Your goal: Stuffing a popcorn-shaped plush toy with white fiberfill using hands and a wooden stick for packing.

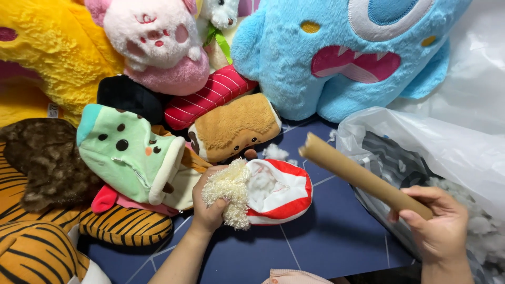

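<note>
plush shell [281, 192]: red-white, open, part-stuffed, on floor | cardboard tube [363, 176]: brown, tilted

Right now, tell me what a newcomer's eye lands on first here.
The big blue monster plush fills the top right. At centre, the left hand grips a red-and-white plush shell by its cream fuzzy trim. The right hand holds a brown cardboard tube over a clear stuffing bag.
</note>
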